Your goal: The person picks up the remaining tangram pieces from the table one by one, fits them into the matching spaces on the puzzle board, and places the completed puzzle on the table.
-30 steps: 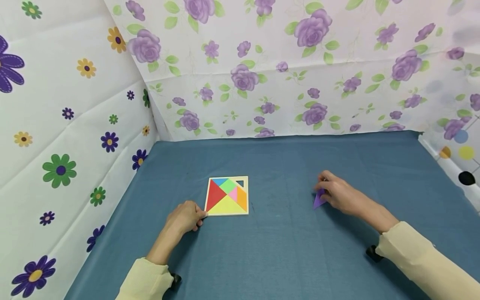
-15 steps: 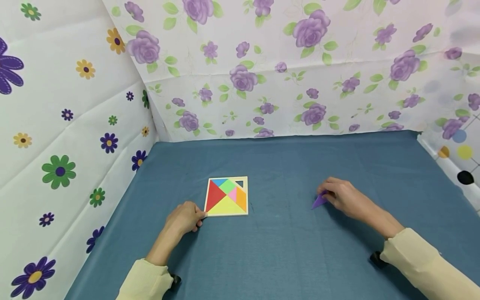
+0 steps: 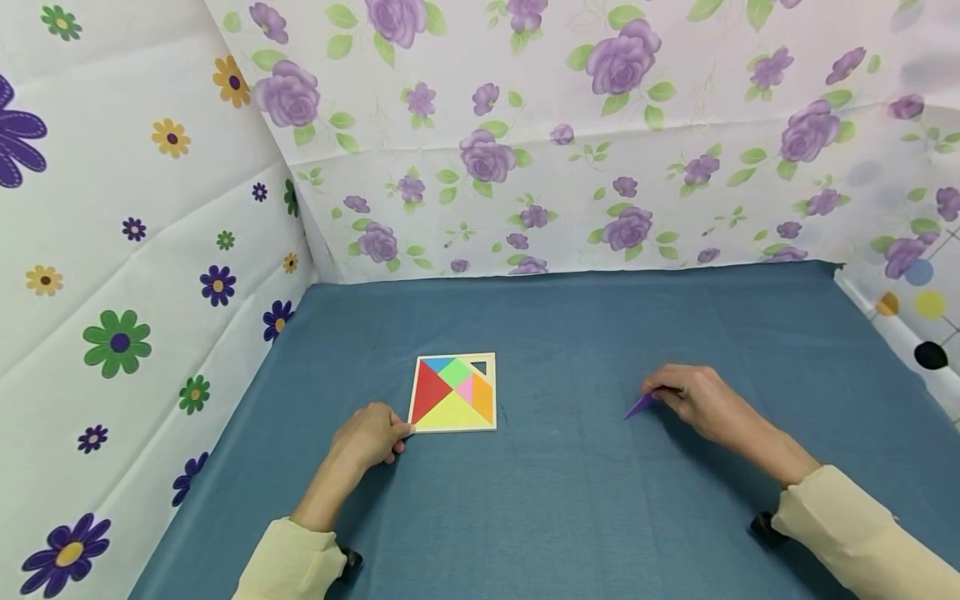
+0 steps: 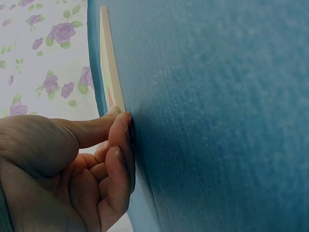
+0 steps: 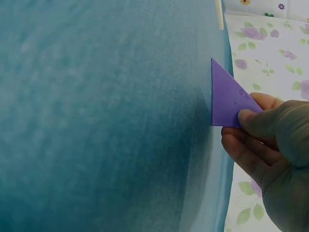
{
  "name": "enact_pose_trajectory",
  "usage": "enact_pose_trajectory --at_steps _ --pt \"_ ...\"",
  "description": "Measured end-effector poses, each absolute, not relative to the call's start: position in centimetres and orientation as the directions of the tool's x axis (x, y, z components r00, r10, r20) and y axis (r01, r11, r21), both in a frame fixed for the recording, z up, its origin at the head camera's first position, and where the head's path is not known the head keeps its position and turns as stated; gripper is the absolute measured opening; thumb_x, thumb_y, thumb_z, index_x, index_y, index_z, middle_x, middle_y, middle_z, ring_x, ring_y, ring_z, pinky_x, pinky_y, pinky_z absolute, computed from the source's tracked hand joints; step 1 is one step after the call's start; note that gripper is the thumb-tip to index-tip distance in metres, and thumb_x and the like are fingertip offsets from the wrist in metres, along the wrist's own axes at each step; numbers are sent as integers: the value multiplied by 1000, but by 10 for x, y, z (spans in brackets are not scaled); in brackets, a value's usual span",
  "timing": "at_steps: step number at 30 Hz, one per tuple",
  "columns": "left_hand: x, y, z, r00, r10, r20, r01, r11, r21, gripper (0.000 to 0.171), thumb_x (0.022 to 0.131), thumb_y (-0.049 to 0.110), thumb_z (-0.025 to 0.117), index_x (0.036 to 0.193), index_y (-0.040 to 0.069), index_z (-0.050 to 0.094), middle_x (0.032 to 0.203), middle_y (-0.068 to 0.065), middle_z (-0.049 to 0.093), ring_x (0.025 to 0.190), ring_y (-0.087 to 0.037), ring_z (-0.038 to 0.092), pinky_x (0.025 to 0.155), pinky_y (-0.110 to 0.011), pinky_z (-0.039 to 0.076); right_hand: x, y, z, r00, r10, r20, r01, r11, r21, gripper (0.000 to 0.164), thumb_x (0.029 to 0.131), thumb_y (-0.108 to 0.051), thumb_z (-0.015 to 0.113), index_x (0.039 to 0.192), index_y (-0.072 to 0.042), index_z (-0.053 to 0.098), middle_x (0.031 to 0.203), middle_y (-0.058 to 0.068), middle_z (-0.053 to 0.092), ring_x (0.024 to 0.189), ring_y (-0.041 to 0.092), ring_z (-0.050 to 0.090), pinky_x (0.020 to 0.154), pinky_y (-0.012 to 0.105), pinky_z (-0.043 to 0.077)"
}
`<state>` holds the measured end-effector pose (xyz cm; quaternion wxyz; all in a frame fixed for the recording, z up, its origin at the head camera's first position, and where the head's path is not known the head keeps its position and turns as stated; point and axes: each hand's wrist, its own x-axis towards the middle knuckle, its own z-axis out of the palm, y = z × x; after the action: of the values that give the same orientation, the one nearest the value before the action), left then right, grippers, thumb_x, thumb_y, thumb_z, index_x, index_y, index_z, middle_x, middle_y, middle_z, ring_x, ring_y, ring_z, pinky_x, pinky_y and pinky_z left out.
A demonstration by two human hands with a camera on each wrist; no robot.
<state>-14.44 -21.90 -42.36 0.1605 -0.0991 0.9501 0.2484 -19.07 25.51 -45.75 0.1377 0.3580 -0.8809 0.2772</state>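
Observation:
A square tangram board (image 3: pixel 454 393) with a pale wooden frame lies on the blue cloth, holding red, yellow, green, blue, pink and orange pieces. Near its top right corner is a dark triangular gap (image 3: pixel 481 367). My left hand (image 3: pixel 369 437) pinches the board's lower left corner between thumb and fingers; the left wrist view shows the frame's edge (image 4: pixel 110 58) at the fingertips. Off to the right, my right hand (image 3: pixel 693 400) pinches a purple triangle tangram piece (image 5: pixel 229 101) by one end. Its free point faces toward the board, and the thumb lies over its flat side.
Blue cloth (image 3: pixel 555 500) covers the table. A white flowered sheet (image 3: pixel 555 192) hangs along the back edge, and another (image 3: pixel 150 250) runs down the left side. Dotted white material (image 3: pixel 926 333) lies at the right edge.
My right hand has shifted slightly right and toward me, tilting the purple triangle so that it looks thinner from the head view. The left hand and the board have stayed put.

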Motion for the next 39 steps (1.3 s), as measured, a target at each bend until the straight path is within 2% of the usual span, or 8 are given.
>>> enact_pose_trajectory --at_steps 9,16,21,33,39 --pt "-144 -219 -424 -928 -110 -355 -271 854 443 26 101 21 69 78 9 68 67 -4 64 59 -17 62 60 -35 46 -188 255 -461 -778 -503 378 -628 643 -438 31 85 14 77 106 -8 71 97 0 72 85 17 71 69 33 59" --pt "-144 -219 -425 -926 -118 -360 -280 852 441 26 101 21 69 79 9 68 67 -4 65 59 -17 62 59 -35 46 -187 257 -460 -830 -457 319 -556 649 -519 26 88 9 77 96 -15 70 92 -3 71 81 7 66 64 28 55" --pt "-145 -218 -425 -925 -127 -359 -287 852 438 26 101 21 68 78 9 68 67 -4 65 59 -17 63 58 -34 46 -188 261 -461 -870 -428 246 -486 654 -580 20 90 3 77 97 -16 76 93 -3 73 81 6 66 63 27 55" --pt "-148 -217 -426 -917 -150 -370 -305 860 409 27 101 21 69 77 9 69 66 -4 65 58 -16 63 60 -35 46 -190 265 -462 -831 -478 283 -547 610 -574 17 95 3 72 105 -10 77 101 3 75 73 11 66 55 25 49" --pt "-148 -217 -426 -918 -146 -370 -301 862 408 27 101 21 69 77 10 68 67 -3 65 59 -16 62 60 -35 46 -189 258 -454 -787 -538 302 -613 628 -479 21 95 9 68 107 -7 74 100 3 71 81 13 68 63 26 54"
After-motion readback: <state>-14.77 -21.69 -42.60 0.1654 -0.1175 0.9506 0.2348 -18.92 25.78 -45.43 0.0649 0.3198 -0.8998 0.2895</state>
